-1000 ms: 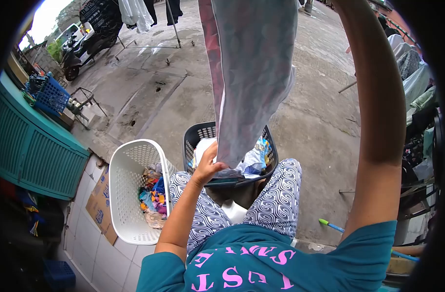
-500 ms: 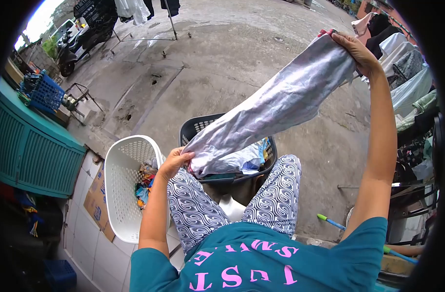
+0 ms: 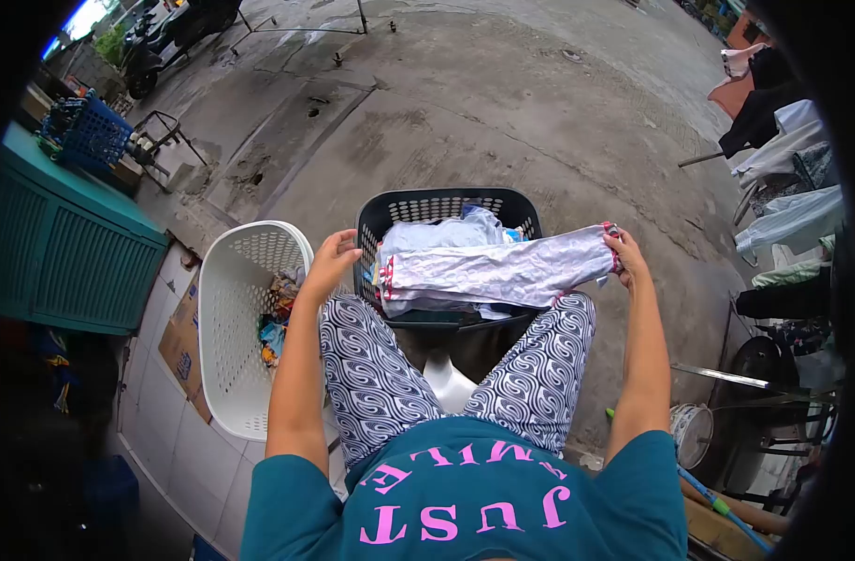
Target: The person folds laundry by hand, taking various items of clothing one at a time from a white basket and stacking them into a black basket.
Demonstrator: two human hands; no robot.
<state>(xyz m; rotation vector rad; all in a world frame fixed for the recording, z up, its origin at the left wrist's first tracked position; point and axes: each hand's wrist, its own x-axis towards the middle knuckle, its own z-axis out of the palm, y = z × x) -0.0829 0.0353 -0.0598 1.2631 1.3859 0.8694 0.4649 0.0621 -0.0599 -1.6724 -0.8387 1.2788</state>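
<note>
A long pale garment with reddish-pink trim [image 3: 502, 269], folded into a narrow strip, lies across the dark laundry basket [image 3: 455, 196] in front of my knees. My right hand [image 3: 625, 257] pinches its right end, which sticks out past the basket's rim. My left hand [image 3: 336, 264] is at the basket's left rim, its fingers slightly bent and apart, a small gap away from the garment's left end. Beneath the strip, other pale and blue clothes [image 3: 446, 232] fill the basket.
At my left stands a white laundry basket [image 3: 223, 346] with colourful clothes [image 3: 276, 323] inside. Hanging clothes [image 3: 792, 140] line the right side. A teal louvred cabinet [image 3: 67, 252] and a blue crate [image 3: 91, 136] are at the left. A white bucket [image 3: 692, 435] stands low at right.
Both hands have come down, and the stretched garment now lies over the dark basket. My left hand has let go of its end. My right hand has moved down and inward, still gripping.
</note>
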